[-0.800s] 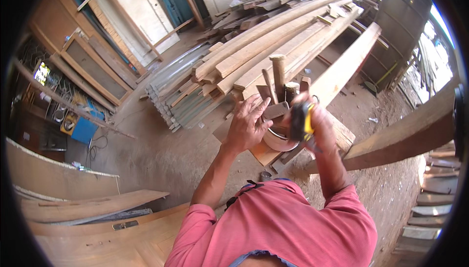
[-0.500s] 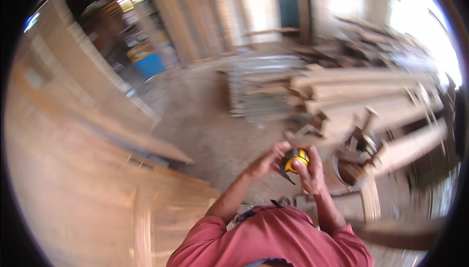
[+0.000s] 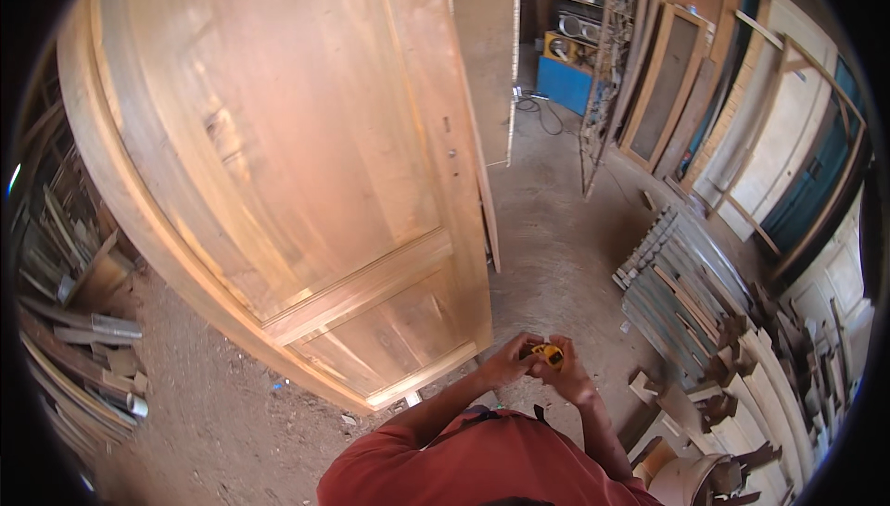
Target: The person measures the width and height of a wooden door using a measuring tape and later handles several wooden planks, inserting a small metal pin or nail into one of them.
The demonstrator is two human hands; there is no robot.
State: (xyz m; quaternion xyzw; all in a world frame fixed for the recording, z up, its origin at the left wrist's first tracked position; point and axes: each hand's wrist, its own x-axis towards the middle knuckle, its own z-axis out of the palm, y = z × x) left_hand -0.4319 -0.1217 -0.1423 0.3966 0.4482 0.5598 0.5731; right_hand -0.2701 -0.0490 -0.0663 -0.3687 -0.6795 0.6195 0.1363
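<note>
A yellow and black tape measure (image 3: 553, 355) is held in front of my chest between both hands. My right hand (image 3: 570, 379) wraps round its case from the right. On the other side, my left hand (image 3: 505, 365) is closed with its fingertips at the tape measure's left edge; exactly what they pinch there is too small to make out. Just beyond my left forearm stands a large wooden panel door (image 3: 343, 126), upright and slightly tilted in the view, with small holes along its right edge. My hands do not touch the door.
Corrugated metal sheets (image 3: 677, 293) and stacked timber (image 3: 769, 395) lie at the right. Wood offcuts (image 3: 83, 339) are heaped at the far left. A blue box (image 3: 565, 85) stands at the back, near a cable (image 3: 547, 117) on the floor. Framed panels (image 3: 667, 80) lean on the wall.
My view has swung left, so the wooden door now fills the middle left and the timber pile sits lower right. Both hands stay together at the tape measure.
</note>
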